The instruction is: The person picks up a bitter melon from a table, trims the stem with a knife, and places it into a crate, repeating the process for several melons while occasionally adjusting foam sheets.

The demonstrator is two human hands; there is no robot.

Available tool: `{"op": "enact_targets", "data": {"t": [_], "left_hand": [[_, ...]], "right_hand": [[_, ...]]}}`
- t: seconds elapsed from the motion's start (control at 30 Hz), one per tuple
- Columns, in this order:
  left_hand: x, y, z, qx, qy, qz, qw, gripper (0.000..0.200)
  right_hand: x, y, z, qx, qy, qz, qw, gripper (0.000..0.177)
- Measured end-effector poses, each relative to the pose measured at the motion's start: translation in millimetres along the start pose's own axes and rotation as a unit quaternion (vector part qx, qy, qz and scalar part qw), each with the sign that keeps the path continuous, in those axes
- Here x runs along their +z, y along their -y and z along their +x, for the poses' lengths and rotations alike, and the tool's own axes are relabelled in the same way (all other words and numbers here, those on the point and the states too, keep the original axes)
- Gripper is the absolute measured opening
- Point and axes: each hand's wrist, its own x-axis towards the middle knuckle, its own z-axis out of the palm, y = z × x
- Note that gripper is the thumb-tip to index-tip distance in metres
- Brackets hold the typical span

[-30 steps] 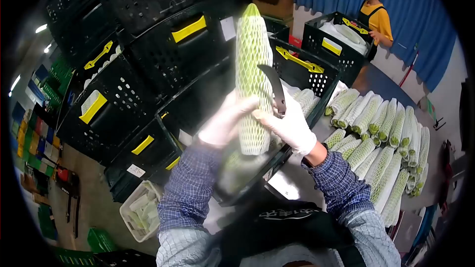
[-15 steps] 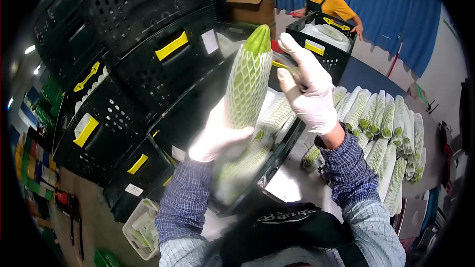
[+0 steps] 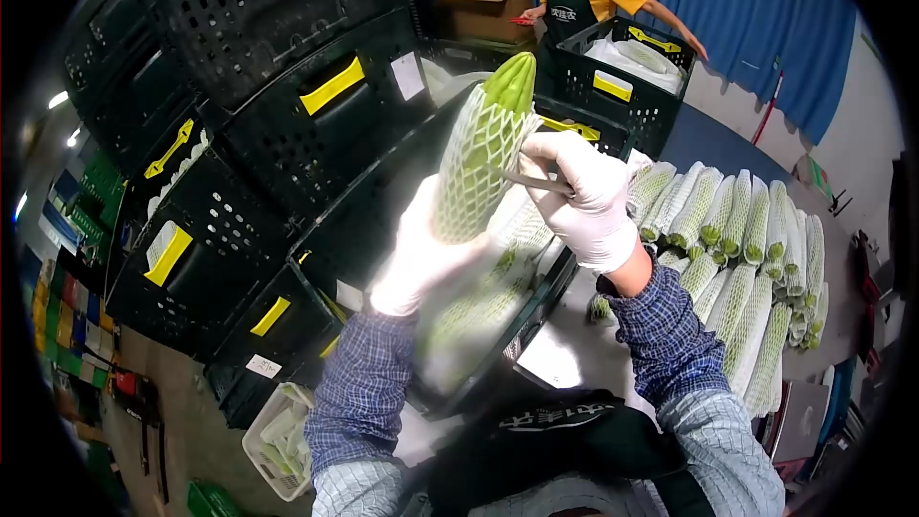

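At the far left, stacked black crates [image 3: 287,57] with yellow handles lean in a tall bank, and a white basket [image 3: 278,426] sits on the floor below them. Next comes the gloved left hand [image 3: 421,263], its fingers closed around the lower part of a long green vegetable in a white foam net, the netted vegetable [image 3: 483,153]. It is held up nearly upright, tilted a little to the right, above an open black crate [image 3: 550,297] that holds more netted pieces. Its bare green tip pokes out of the net at the top. Just to the right, the gloved right hand [image 3: 589,206] has its fingers clenched on a knife [image 3: 531,180], whose thin blade points left and touches the net on the vegetable's upper half. Beyond the hands, the table [image 3: 565,354] carries a long row of wrapped vegetables [image 3: 747,239] laid side by side. At the top, a co-worker [image 3: 579,0] in a yellow shirt and dark apron stands behind another black crate [image 3: 622,81], with a cardboard box [image 3: 483,5] at their side and a blue curtain [image 3: 756,0] behind.
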Motion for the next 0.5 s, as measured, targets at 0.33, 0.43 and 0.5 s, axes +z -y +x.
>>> {"op": "enact_targets", "data": {"t": [0.33,0.43,0.5], "left_hand": [[2,9,2,0.147,-0.215,0.291,0.921,0.064],[-7,21,6,0.212,-0.243,0.359,0.876,0.066],[-11,17,7,0.256,-0.253,0.401,0.843,0.067]], "right_hand": [[14,2,-38,-0.006,0.060,-0.021,0.998,0.015],[17,1,-45,0.001,0.072,-0.029,0.997,0.014],[16,3,-47,0.008,0.081,-0.012,0.997,0.013]]}}
